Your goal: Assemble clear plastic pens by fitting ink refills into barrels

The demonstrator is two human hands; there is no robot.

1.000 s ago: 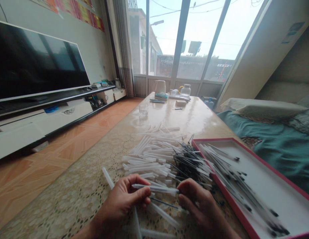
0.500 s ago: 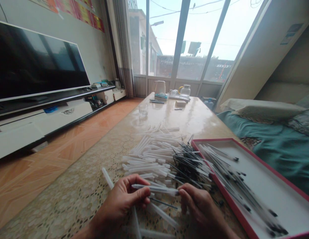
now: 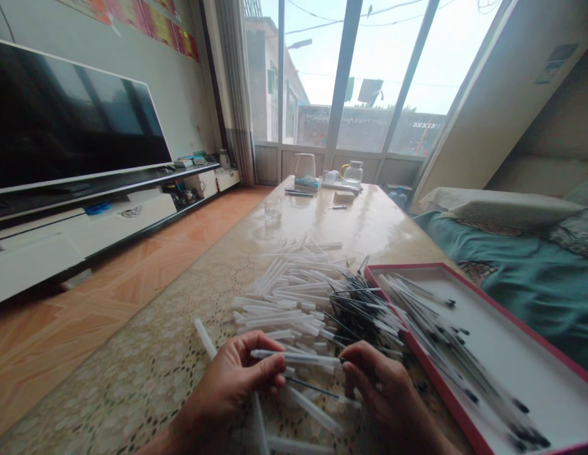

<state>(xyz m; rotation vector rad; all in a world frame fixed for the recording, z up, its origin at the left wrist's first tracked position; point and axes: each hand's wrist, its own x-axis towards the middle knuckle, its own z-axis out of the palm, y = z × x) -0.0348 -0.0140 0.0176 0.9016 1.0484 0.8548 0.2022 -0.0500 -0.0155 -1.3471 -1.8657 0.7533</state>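
Over a patterned table, your left hand pinches a white pen tube before the pile of tubes, while your right hand grips a dark tip at its end. The step appears to be fitting the two together, though the join is too small to judge; the next move calls for straight alignment and a firm left pinch.

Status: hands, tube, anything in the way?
Left hand pinching white tube. Right hand pinching dark tip at tube's right end. Loose tubes close below; no obstruction visible.
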